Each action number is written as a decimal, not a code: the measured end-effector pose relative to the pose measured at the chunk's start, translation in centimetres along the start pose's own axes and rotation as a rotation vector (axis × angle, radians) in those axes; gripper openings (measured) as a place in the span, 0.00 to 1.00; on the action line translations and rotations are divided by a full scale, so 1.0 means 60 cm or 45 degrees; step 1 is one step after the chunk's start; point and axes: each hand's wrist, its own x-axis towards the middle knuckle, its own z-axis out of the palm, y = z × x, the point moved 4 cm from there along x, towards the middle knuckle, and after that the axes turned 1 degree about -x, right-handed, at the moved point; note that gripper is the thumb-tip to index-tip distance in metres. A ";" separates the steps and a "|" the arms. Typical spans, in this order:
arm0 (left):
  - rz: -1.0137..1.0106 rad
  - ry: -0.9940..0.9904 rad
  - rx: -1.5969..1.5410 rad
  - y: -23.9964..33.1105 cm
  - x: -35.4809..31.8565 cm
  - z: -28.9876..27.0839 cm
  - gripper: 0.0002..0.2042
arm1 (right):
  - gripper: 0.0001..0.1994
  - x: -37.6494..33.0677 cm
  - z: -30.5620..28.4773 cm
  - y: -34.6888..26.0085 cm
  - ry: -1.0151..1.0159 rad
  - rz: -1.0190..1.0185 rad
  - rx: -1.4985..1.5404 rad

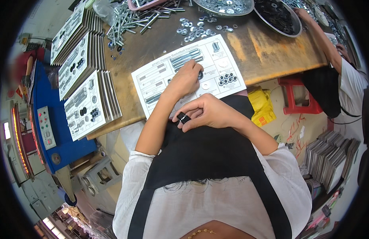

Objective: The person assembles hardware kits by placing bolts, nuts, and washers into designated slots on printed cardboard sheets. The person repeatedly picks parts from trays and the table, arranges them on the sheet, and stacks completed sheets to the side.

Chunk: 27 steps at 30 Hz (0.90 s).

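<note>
A white hardware card [234, 81] showing bolts, nuts and round parts lies at a slant along the table's near edge. My left hand [186, 79] is over its middle, the fingers closed at a small black round piece [200, 75] on the card; the fingertips are partly hidden. Closer to my body, my right hand [212, 112] pinches short black cylindrical pieces [183, 117] between thumb and fingers, above my black apron [204, 149]. What else its palm may hold is hidden.
Stacks of similar cards [82, 107] stand at the table's left. Loose bolts [130, 18], washers [192, 30], a washer bowl [228, 8] and a bowl of black pieces [278, 18] lie farther back. A co-worker's arm [322, 42] reaches in at right, above a red stool [298, 97].
</note>
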 end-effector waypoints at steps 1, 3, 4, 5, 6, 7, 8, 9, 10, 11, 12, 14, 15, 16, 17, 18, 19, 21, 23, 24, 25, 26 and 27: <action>-0.005 -0.022 -0.049 0.001 0.001 -0.003 0.17 | 0.16 -0.003 -0.004 0.006 0.007 -0.003 -0.007; -0.031 -0.058 -0.149 -0.001 -0.006 -0.018 0.18 | 0.16 -0.006 -0.015 0.005 0.074 -0.026 0.028; -0.069 -0.053 -0.276 -0.002 -0.008 -0.038 0.18 | 0.16 -0.006 -0.019 0.005 0.109 -0.041 0.049; -0.077 0.055 -0.478 0.001 -0.016 -0.066 0.18 | 0.15 -0.008 -0.021 0.001 0.164 -0.075 0.144; -0.082 0.163 -0.673 0.009 -0.028 -0.100 0.17 | 0.15 -0.010 -0.023 -0.006 0.219 -0.116 0.239; -0.082 0.269 -0.869 0.012 -0.042 -0.126 0.16 | 0.15 -0.011 -0.026 -0.011 0.278 -0.159 0.334; 0.078 0.380 -0.953 0.019 -0.066 -0.149 0.16 | 0.15 -0.011 -0.031 -0.013 0.324 -0.180 0.398; 0.234 0.494 -1.036 0.033 -0.094 -0.168 0.15 | 0.15 -0.009 -0.038 -0.013 0.359 -0.204 0.343; 0.372 0.632 -0.775 0.060 -0.115 -0.183 0.18 | 0.15 -0.006 -0.044 -0.006 0.389 -0.221 0.285; 0.410 0.669 -0.520 0.086 -0.126 -0.189 0.19 | 0.15 -0.003 -0.048 -0.003 0.421 -0.238 0.227; 0.432 0.700 -0.259 0.113 -0.139 -0.191 0.21 | 0.16 0.001 -0.043 -0.003 0.465 -0.265 0.312; 0.451 0.779 0.016 0.128 -0.150 -0.188 0.23 | 0.16 0.009 -0.040 -0.002 0.485 -0.292 0.173; 0.451 0.837 0.024 0.123 -0.159 -0.179 0.23 | 0.16 0.012 -0.037 0.000 0.496 -0.302 0.102; 0.451 0.894 0.031 0.120 -0.166 -0.174 0.23 | 0.17 0.010 -0.033 -0.011 0.475 -0.251 0.012; 0.421 0.891 0.012 0.119 -0.170 -0.172 0.23 | 0.17 0.015 -0.030 -0.008 0.437 -0.230 0.025; 0.393 0.890 -0.013 0.119 -0.173 -0.171 0.22 | 0.17 0.019 -0.028 -0.004 0.403 -0.205 0.036; 0.365 0.888 -0.039 0.118 -0.176 -0.169 0.22 | 0.17 0.022 -0.025 0.000 0.370 -0.180 0.047; 0.313 0.846 -0.147 0.110 -0.177 -0.161 0.21 | 0.16 0.021 -0.020 0.005 0.321 -0.152 0.234; 0.277 0.813 -0.291 0.100 -0.176 -0.156 0.21 | 0.16 0.019 -0.017 0.008 0.279 -0.155 0.351; 0.227 0.775 -0.376 0.097 -0.176 -0.151 0.20 | 0.15 0.020 -0.017 0.010 0.286 -0.164 0.355; 0.202 0.783 -0.619 0.088 -0.177 -0.147 0.19 | 0.15 0.020 -0.015 0.011 0.270 -0.161 0.367; 0.175 0.785 -0.862 0.076 -0.179 -0.142 0.19 | 0.15 0.020 -0.013 0.011 0.254 -0.159 0.380; 0.154 0.782 -1.111 0.061 -0.178 -0.135 0.19 | 0.16 0.020 -0.013 0.008 0.245 -0.156 0.386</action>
